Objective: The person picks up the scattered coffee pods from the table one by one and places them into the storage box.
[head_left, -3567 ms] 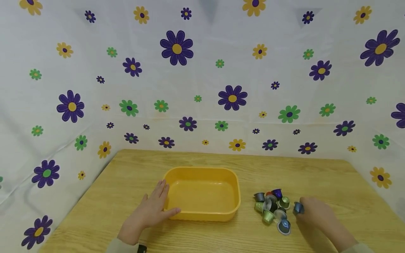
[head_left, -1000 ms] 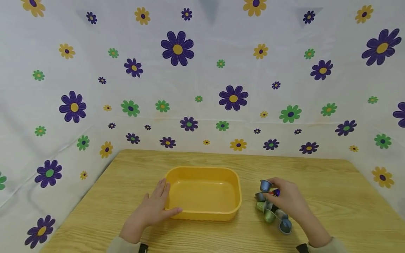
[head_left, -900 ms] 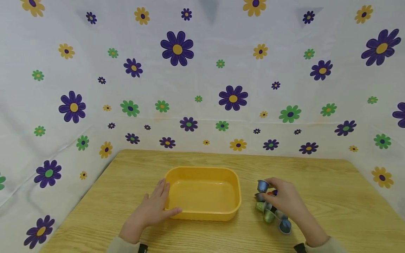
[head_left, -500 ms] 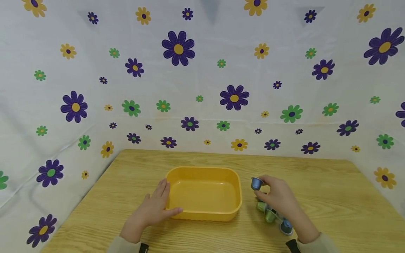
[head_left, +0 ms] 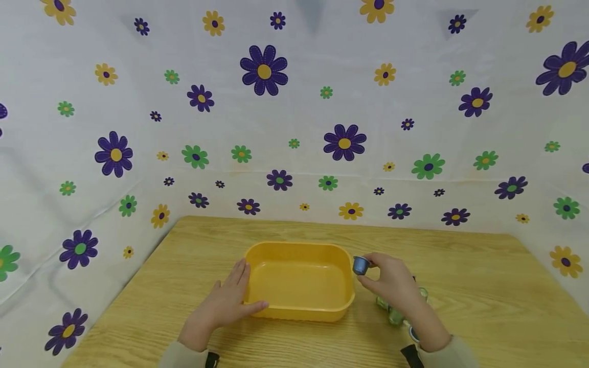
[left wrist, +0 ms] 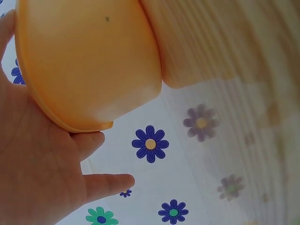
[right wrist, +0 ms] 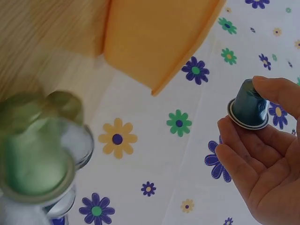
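A blue coffee capsule [head_left: 361,265] is pinched between the thumb and fingers of my right hand [head_left: 392,282], just beside the right rim of a yellow plastic tub [head_left: 299,313]. In the right wrist view the capsule [right wrist: 251,105] shows its silver rim resting against the fingers. My left hand [head_left: 225,305] lies with straight fingers along the tub's left side, the thumb over its front rim; the left wrist view shows the palm [left wrist: 37,154] against the tub's wall [left wrist: 93,61]. Inside the tub no capsule shows.
Several coffee capsules, among them a green one [head_left: 395,316], lie in a pile right of the tub, partly hidden under my right hand and forearm. A wooden table [head_left: 207,240] carries everything. A white flower-print cloth [head_left: 294,112] stands behind and at both sides.
My right hand took the blue capsule from the table right of the pile, lifted it over the pile and moved left to the tub's edge. My left hand has stayed at the tub.
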Available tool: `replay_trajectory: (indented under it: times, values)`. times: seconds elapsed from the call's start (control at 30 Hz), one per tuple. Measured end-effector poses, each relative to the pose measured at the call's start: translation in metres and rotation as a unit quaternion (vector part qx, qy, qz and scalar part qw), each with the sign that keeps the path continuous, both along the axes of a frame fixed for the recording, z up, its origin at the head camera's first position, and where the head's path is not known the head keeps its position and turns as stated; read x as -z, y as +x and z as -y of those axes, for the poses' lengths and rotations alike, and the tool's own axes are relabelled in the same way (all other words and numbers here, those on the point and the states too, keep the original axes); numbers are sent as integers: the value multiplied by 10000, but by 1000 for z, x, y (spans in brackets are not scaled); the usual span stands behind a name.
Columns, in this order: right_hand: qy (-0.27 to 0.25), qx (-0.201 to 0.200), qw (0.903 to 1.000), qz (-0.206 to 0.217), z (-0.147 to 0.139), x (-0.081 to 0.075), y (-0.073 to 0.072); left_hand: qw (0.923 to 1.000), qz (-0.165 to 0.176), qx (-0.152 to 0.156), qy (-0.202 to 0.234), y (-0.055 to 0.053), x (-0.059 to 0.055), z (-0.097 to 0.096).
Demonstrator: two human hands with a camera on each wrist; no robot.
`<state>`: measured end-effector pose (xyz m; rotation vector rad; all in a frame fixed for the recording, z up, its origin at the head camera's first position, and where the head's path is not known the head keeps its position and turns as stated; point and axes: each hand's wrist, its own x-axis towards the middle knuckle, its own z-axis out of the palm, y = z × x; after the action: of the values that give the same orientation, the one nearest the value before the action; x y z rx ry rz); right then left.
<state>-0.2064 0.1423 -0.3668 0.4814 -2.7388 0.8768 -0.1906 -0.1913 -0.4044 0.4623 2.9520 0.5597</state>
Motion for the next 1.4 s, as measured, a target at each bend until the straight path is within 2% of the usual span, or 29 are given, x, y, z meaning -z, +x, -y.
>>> replay_trajectory:
  times: [0.17, 0.6, 1.0, 1.23, 1.4]
  values:
    - [-112, -164, 9997, -138, 15, -3, -1, 10000, -25, -20, -56, 0, 0, 0]
    - [-100, -563, 9983, -99, 51, -3, -2, 10000, 36, -60, -19, 0, -4, -3]
    - [99, -1282, 9917, -56, 85, -2, -4, 9997, -91, -168, -146, 0, 3, -1]
    - [222, -1398, 9898, -132, 109, -2, 0, 9996, -157, -147, -154, 1, 3, 1]
    - [124, -1547, 9879, -61, 121, 0, 0, 9997, -173, -93, -109, 1, 0, 1]
